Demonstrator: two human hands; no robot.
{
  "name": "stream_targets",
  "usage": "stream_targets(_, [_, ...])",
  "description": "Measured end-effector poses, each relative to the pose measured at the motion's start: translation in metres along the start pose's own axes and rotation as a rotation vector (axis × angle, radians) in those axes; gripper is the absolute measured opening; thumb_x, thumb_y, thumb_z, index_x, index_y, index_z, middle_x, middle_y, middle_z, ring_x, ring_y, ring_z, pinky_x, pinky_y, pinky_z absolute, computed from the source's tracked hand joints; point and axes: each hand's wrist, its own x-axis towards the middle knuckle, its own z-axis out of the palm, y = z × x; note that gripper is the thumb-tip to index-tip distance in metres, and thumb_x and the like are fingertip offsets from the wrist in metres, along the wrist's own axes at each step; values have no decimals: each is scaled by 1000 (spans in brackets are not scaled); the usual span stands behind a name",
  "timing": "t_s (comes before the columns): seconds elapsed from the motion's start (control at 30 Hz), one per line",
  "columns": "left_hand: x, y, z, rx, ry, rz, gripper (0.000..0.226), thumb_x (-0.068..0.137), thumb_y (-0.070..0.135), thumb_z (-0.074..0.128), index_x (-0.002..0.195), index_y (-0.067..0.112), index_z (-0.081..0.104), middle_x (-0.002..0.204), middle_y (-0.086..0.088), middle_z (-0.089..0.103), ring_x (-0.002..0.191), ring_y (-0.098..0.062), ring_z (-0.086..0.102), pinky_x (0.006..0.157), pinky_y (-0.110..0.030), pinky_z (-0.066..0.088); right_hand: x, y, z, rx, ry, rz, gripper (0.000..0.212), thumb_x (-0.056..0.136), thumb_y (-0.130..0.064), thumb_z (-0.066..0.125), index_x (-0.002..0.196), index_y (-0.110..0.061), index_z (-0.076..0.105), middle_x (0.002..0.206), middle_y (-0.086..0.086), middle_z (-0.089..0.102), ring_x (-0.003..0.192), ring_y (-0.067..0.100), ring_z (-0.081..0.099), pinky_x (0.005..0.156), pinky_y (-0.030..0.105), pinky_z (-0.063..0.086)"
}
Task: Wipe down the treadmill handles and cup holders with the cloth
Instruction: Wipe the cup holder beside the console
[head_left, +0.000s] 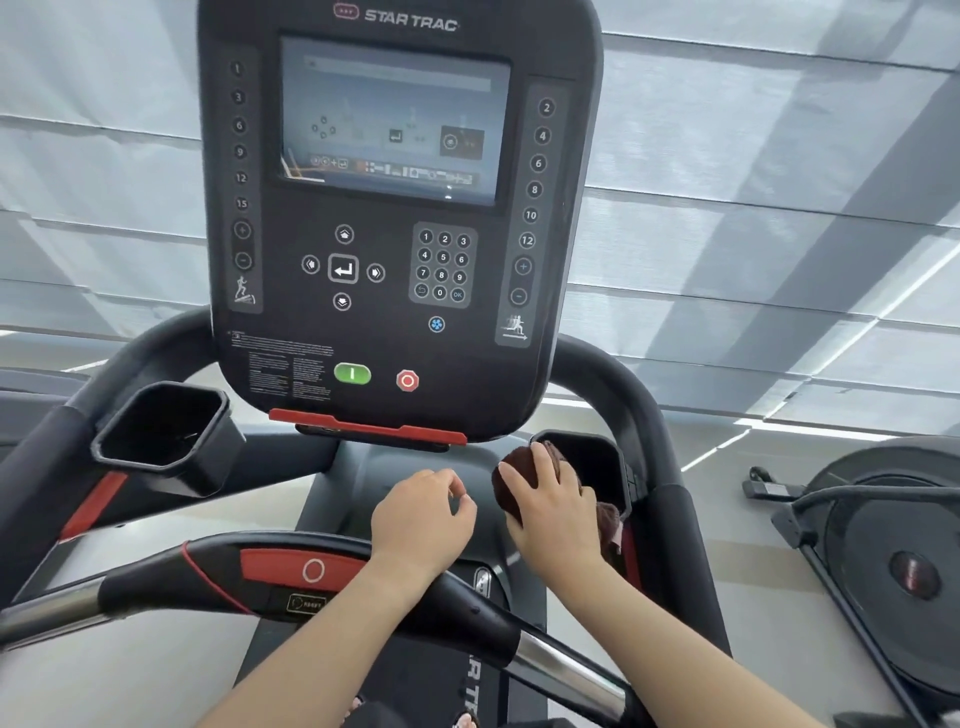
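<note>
My right hand (553, 499) presses a dark brown cloth (511, 475) against the left rim of the right cup holder (608, 462); part of the cloth hangs down below my wrist. My left hand (421, 514) hovers just left of it, above the front handlebar (322, 577), fingers loosely curled and holding nothing. The left cup holder (161, 436) stands empty on the far left. Curved black side handles run along the left (47, 457) and the right (649, 415).
The treadmill console (395, 208) with its lit screen and buttons rises straight ahead. A red safety clip bar (363, 426) sits under it. Another exercise machine (893, 545) stands at the right. Grey window blinds fill the background.
</note>
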Motion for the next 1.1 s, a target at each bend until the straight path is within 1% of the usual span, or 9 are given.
stream_targets(0.13, [0, 0, -2, 16, -33, -16, 17, 83, 38, 47, 89, 29, 61, 94, 10, 63, 86, -14, 57, 69, -30, 47, -16, 9, 0, -70, 17, -63, 53, 65, -33, 79, 114, -30, 58, 133, 14, 53, 102, 40, 58, 64, 50, 51])
stream_targets(0.2, [0, -1, -2, 18, -36, -17, 18, 83, 38, 47, 89, 28, 60, 94, 9, 63, 86, -14, 57, 70, -31, 49, -11, 11, -1, -43, 25, -74, 49, 76, -40, 70, 121, -33, 53, 140, 11, 45, 110, 39, 53, 72, 49, 50])
stream_targets(0.3, [0, 1, -2, 30, -36, -6, 18, 84, 38, 47, 91, 28, 60, 95, 9, 63, 86, -13, 57, 69, -30, 49, 7, 9, -5, 128, 38, 45, 44, 88, -47, 52, 129, -35, 41, 145, 4, 32, 115, 34, 44, 83, 45, 46])
stream_targets(0.4, [0, 2, -3, 37, -48, -2, 19, 84, 38, 47, 92, 27, 61, 95, 8, 63, 87, -14, 58, 71, -31, 50, 5, 9, -8, 196, 75, 74, 44, 87, -46, 54, 128, -35, 44, 142, 4, 37, 109, 33, 49, 79, 44, 48])
stream_targets(0.53, [0, 0, -1, 38, -53, 2, 19, 83, 38, 47, 91, 28, 61, 95, 9, 63, 89, -14, 58, 74, -31, 49, -17, 11, 0, 113, 122, -11, 46, 74, -41, 73, 117, -30, 59, 131, 13, 54, 100, 37, 59, 67, 46, 51])
stream_targets(0.73, [-2, 2, -2, 48, -34, 23, 22, 84, 40, 47, 94, 27, 62, 95, 9, 64, 87, -13, 59, 73, -32, 51, 10, -5, 6, 34, 37, 94, 49, 84, -51, 55, 128, -34, 42, 150, 9, 27, 125, 36, 36, 88, 48, 43])
stream_targets(0.8, [-2, 1, -3, 40, -30, 16, 21, 84, 40, 47, 93, 28, 62, 95, 9, 64, 87, -13, 59, 73, -32, 52, 8, -3, 7, 29, 51, 62, 44, 85, -45, 57, 125, -31, 45, 148, 11, 30, 122, 37, 39, 85, 48, 46])
stream_targets(0.97, [-1, 2, -4, 17, -34, 5, 19, 83, 37, 46, 90, 27, 61, 94, 9, 64, 87, -14, 58, 72, -32, 50, -10, 15, 2, 138, 149, 1, 43, 78, -39, 67, 119, -30, 55, 132, 9, 51, 98, 35, 57, 69, 45, 51])
stream_targets(1.1, [-1, 0, -3, 15, -38, 16, 18, 83, 36, 46, 88, 28, 60, 93, 9, 63, 87, -14, 58, 72, -31, 49, -28, 50, 3, 250, 257, 43, 45, 79, -32, 72, 121, -28, 58, 130, 8, 56, 100, 34, 58, 74, 46, 52])
